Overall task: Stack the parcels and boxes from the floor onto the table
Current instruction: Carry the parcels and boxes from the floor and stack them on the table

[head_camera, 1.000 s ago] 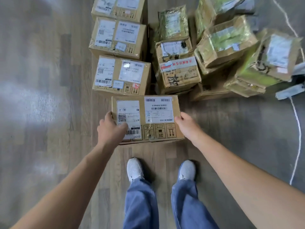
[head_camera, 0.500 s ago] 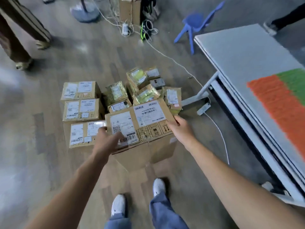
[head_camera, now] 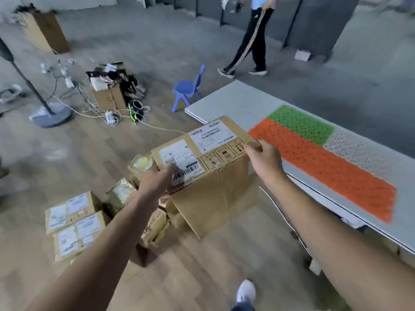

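A cardboard box (head_camera: 208, 167) is gripped between curled fingers of left hand (head_camera: 157, 181) and right hand (head_camera: 263, 161), beside the table (head_camera: 235, 102); parcels (head_camera: 76, 225) lie below.

The left hand (head_camera: 157, 182) and right hand (head_camera: 265, 162) grip a labelled cardboard box (head_camera: 215, 194) by opposite top edges, in the air beside the counter (head_camera: 235, 102); other boxes (head_camera: 71, 221) lie on the floor (head_camera: 107, 144).

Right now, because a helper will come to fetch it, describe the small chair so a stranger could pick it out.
Find the long grey table carrying the orange mat. On the floor just beyond its far end stands a child-sized chair. It is the only bright blue thing around; the box nearby is brown cardboard.
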Motion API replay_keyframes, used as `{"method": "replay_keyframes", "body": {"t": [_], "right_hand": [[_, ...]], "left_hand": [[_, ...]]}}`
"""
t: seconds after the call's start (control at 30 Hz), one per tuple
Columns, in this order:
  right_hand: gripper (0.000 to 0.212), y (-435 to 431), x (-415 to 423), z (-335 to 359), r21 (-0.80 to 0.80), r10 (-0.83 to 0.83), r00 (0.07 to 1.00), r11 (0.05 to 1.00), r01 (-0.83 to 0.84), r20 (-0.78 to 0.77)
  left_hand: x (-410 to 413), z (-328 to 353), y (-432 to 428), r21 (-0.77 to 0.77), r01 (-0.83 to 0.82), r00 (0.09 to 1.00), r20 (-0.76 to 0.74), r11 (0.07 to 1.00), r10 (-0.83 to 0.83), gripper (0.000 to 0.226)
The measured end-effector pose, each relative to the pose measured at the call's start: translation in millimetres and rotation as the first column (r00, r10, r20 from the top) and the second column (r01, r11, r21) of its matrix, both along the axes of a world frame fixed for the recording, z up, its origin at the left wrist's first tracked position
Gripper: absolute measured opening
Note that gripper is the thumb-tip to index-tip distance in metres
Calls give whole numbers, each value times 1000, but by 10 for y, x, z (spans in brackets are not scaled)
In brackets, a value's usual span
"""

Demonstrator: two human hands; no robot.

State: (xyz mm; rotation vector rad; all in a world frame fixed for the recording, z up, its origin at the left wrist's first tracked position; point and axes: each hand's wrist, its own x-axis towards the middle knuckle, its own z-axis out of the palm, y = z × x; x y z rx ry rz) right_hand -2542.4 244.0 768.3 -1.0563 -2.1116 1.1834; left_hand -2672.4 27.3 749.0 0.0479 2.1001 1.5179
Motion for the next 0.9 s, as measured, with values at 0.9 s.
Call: {"method": "replay_keyframes", "body": {"t": [0.9], "right_hand": [[22, 3621, 1006, 1066, 7, -275, 953, 960, 278, -129]], "left_hand": [[866, 948, 3786, 47, 414, 908, -94, 909, -409, 36]]}}
